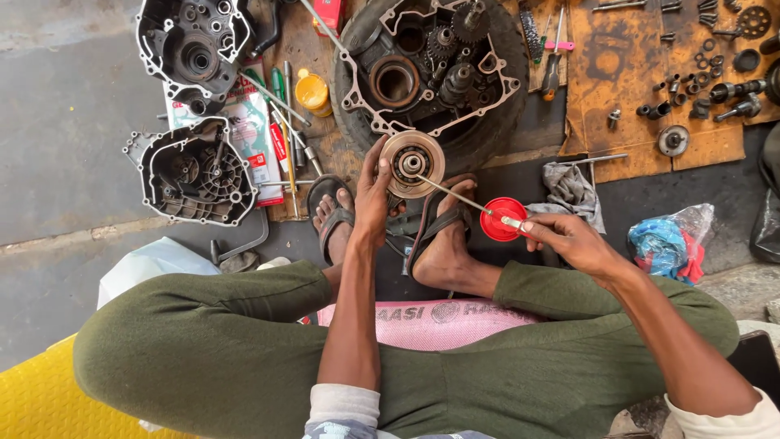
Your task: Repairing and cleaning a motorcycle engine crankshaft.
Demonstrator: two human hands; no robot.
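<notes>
I sit cross-legged on the floor. My left hand (pixel 374 195) grips a round metal clutch part (pixel 413 163) with a bearing at its centre, held upright in front of my feet. My right hand (pixel 569 237) holds a thin screwdriver (pixel 463 198) by its pale handle. Its tip touches the centre of the round part. A red round lid (pixel 502 218) lies on the floor just under the screwdriver handle.
An open engine crankcase (pixel 422 69) with gears rests on a tyre ahead. Two black engine covers (pixel 193 171) lie at the left, beside tools and a yellow tin (pixel 312 93). Bolts and small parts sit on cardboard (pixel 642 73) at the right. A grey rag (pixel 571 193) and a plastic bag (pixel 670 244) lie near my right knee.
</notes>
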